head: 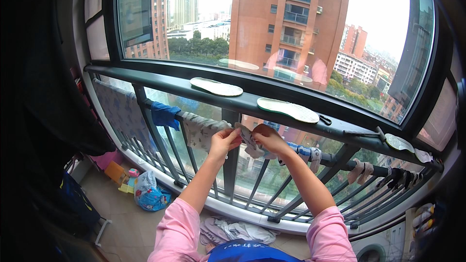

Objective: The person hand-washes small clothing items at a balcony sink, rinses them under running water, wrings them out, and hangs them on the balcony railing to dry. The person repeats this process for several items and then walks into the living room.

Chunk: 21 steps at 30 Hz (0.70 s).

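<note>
My left hand (222, 144) pinches the upper end of a small light sock (248, 142) with dark markings. My right hand (270, 139) grips the other side of that sock, its fingers partly hidden. Both hands are at the lower bar of a dark metal balcony railing. Just left of my left hand, a pale printed cloth (202, 127) hangs over the bar, and a blue cloth (164, 114) is draped farther left. Right of my right hand hang blue-and-white striped socks (304, 151). Two white insoles (216, 87) lie on the wide top rail (171, 80) above.
More socks (360, 171) hang to the right. A black clip (325, 119) lies on the top rail. Below are a heap of pale laundry (236, 230), a blue bag (151, 193) and toys (126, 185). A front-loading washing machine (382, 242) stands lower right. Windows rise beyond the railing.
</note>
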Tool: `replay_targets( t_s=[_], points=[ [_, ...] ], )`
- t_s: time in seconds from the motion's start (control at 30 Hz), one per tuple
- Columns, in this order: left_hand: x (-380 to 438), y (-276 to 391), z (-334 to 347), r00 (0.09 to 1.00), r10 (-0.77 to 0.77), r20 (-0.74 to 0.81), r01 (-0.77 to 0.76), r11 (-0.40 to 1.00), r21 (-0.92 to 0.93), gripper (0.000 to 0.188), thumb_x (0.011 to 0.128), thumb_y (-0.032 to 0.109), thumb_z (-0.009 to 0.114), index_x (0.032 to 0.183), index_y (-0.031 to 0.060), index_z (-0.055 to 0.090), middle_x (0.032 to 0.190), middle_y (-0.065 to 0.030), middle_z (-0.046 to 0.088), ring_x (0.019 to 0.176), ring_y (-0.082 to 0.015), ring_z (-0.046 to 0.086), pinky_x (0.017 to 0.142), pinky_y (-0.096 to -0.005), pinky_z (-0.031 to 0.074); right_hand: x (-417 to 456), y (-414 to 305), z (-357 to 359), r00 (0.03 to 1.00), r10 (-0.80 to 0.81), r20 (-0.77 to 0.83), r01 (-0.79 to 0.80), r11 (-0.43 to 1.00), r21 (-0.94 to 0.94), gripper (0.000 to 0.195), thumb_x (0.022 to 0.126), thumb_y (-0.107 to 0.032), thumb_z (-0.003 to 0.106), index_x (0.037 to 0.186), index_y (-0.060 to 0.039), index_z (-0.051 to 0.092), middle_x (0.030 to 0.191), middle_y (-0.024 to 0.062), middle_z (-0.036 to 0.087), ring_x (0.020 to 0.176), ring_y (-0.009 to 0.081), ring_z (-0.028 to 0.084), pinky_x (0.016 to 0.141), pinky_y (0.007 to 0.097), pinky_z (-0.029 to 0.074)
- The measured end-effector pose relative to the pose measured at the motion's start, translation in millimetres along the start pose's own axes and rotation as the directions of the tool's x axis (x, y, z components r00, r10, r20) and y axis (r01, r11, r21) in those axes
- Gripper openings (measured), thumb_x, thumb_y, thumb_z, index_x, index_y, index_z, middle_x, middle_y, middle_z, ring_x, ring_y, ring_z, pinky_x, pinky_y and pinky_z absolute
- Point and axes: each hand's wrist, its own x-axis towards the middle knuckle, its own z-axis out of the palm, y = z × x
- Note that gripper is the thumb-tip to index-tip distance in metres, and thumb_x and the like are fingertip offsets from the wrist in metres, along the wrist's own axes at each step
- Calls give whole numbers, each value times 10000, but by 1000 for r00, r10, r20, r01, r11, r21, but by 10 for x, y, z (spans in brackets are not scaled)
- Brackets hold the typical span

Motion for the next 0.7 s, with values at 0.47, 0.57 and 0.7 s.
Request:
replay_targets(
  t_s=[0.47, 0.57, 0.7],
  points=[
    [-310, -113, -144, 975, 149, 162, -183, 958, 219, 362, 809, 54, 545, 1169, 74, 508, 989, -49, 546, 870, -132, 565, 797, -303, 486, -436, -207, 237, 933, 305, 191, -359, 827, 434, 381, 846, -285, 517, 1119, -21, 485, 874, 50, 521, 712, 79, 496, 546, 195, 402],
    [-443, -7, -126, 893, 370, 256, -450, 706, 546, 253, 781, 60, 580, 1033, 50, 604, 889, -56, 574, 790, -154, 584, 701, -267, 485, -591, -206, 124, 967, 181, 181, -235, 909, 345, 485, 784, -253, 593, 1163, 2, 430, 1024, 95, 495, 812, 141, 489, 621, 245, 418],
    [-604, 224, -237, 819, 321, 476, -565, 306, 766, 214, 767, 81, 602, 977, 52, 629, 900, -114, 555, 766, -219, 571, 650, -278, 459, -725, -4, 61, 974, -22, 227, -16, 986, 167, 641, 667, -249, 725, 1165, -33, 385, 999, 110, 501, 762, 133, 489, 590, 232, 402]
  ],
)
